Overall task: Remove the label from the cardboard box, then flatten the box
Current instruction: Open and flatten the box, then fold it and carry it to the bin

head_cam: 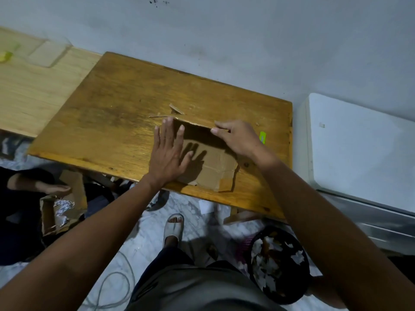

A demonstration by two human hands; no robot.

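Note:
A brown cardboard box lies flat on the wooden table, near its front edge. My left hand rests palm down with fingers spread along the box's left side, holding nothing. My right hand presses on the box's far right edge, fingertips curled over the rim. Small cardboard scraps lie just beyond the box. I see no label on the box's visible face.
A bright green object peeks out behind my right hand. A black bin with paper scraps stands on the floor at right. A white appliance flanks the table. Another person's foot and an open carton are at left.

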